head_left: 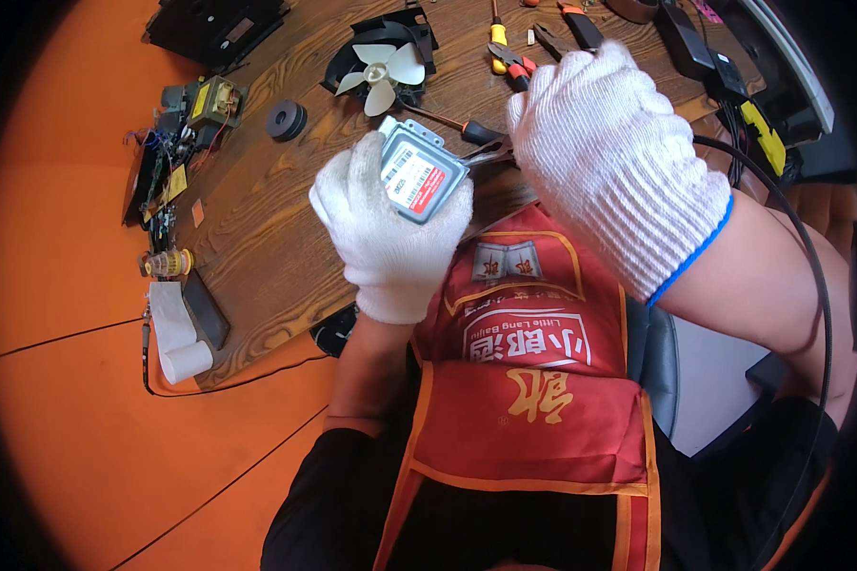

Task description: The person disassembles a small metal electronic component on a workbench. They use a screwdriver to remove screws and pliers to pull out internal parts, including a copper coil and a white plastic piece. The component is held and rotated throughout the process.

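My left hand (390, 228), in a white knit glove, grips a grey metal box-shaped part (421, 171) with a red and white label, held above the near edge of the wooden table (257, 219). My right hand (609, 157), also gloved, is closed on a tool whose metal tip (490, 152) pokes out toward the right side of the box. What kind of tool it is stays hidden under the glove. A red apron (533, 381) covers my lap below both hands.
On the table lie a white fan in a black housing (383, 59), a black ring (286, 120), a transformer with wired boards (205, 105), a screwdriver (452, 124), pliers (514, 62), a paper roll (176, 338). Black cables (790, 209) run at right. Orange floor (57, 238) lies left.
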Tool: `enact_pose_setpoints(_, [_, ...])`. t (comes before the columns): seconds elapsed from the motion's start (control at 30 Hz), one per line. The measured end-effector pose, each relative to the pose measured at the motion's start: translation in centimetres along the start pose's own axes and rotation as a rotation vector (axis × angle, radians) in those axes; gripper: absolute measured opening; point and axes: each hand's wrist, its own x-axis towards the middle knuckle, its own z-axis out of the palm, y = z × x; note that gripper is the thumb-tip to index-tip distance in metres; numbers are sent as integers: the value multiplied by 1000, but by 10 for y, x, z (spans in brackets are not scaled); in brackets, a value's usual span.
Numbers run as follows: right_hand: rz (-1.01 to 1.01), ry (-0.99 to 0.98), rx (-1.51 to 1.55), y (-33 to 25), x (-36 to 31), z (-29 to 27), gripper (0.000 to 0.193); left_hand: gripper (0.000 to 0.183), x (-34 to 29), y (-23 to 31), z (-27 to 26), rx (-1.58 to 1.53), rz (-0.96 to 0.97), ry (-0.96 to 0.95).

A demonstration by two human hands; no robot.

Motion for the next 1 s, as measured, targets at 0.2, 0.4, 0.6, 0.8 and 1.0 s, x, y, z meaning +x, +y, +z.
enact_pose_setpoints(0.2, [-178, -278, 152, 12, 8, -24, 37, 79, 20, 18, -11, 370, 97, -237])
enact_pose_setpoints(0.4, [-218, -306, 256, 19, 20, -33, 33, 76, 37, 9, -16, 376, 160, -333])
enact_pose_setpoints(0.6, [-185, -154, 305, 29, 17, 8, 33, 63, 54, -15, -21, 157, 251, -369])
enact_pose_setpoints(0.8, [-166, 30, 372, 30, 21, 46, 26, 67, 65, -15, -27, 120, 226, -461])
enact_pose_setpoints(1.0, [-248, 0, 523, 38, 35, 69, 28, 69, 71, -16, -29, 113, 217, -507])
